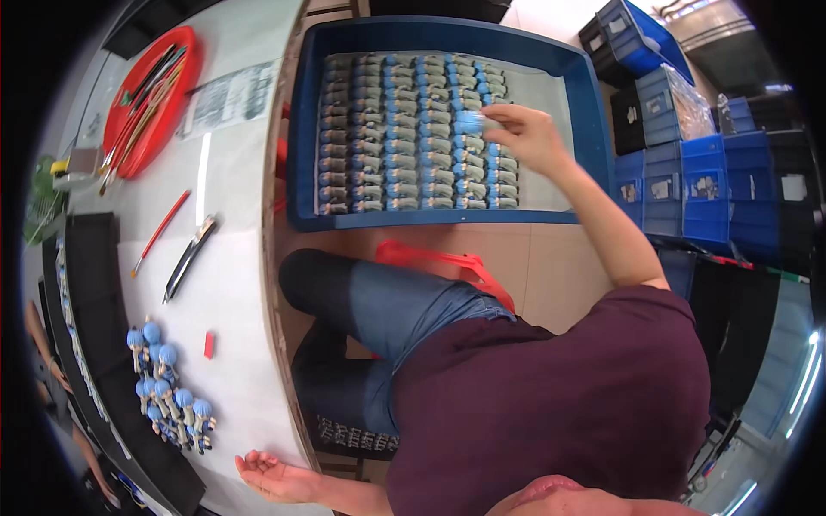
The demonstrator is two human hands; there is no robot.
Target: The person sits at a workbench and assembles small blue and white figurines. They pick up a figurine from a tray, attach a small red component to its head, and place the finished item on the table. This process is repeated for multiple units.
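My right hand (532,138) pinches a small figurine (470,122) with a light-blue head, partly smeared by motion, above a large blue tray (594,129). Rows of similar figurines (402,146) lie packed side by side in it. My left hand (274,477) rests palm up at the near edge of the white-covered table (232,344), fingers loosely curled and nothing visible in them. Beyond that hand stands a cluster of blue-haired figurines (163,387). A small red block (209,345) lies beside the cluster.
On the table are a red-handled brush (160,234), a black-handled knife-like tool (189,260), and a red oval tray (185,52) with several brushes. Blue bins (701,185) are stacked at the right. A red stool (430,255) stands below the blue tray. Another person's arm shows far left.
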